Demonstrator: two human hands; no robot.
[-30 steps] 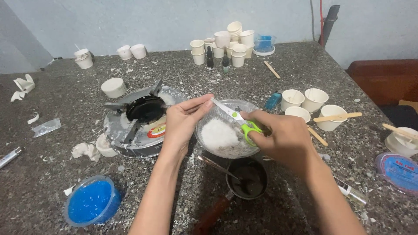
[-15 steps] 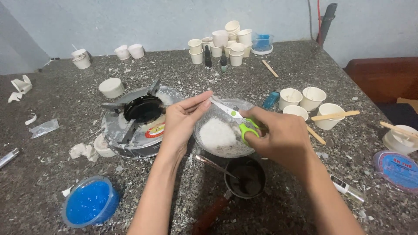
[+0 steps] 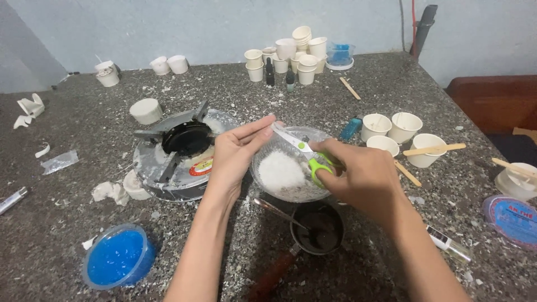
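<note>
Scissors (image 3: pixel 306 152), green-handled and gripped through the loops by the right hand (image 3: pixel 363 180), slant up-left over the clear bowl of white flakes (image 3: pixel 285 174), blade tips meeting the left hand (image 3: pixel 238 154)'s pinching fingertips (image 3: pixel 271 121).

both of my forearms come up bare from the bottom edge and angle inward, so the hands meet near the middle of the view. my left hand (image 3: pixel 238 154) lies palm down with the wrist straight, fingers extended and pressed together, and the index finger and thumb meet at their tips in a light pinch that points to the right. my right hand (image 3: pixel 361 176) is curled into a loose fist with the back facing up, thumb and fingers closed in a grip, knuckles toward the left hand, the two hands just apart.
</note>
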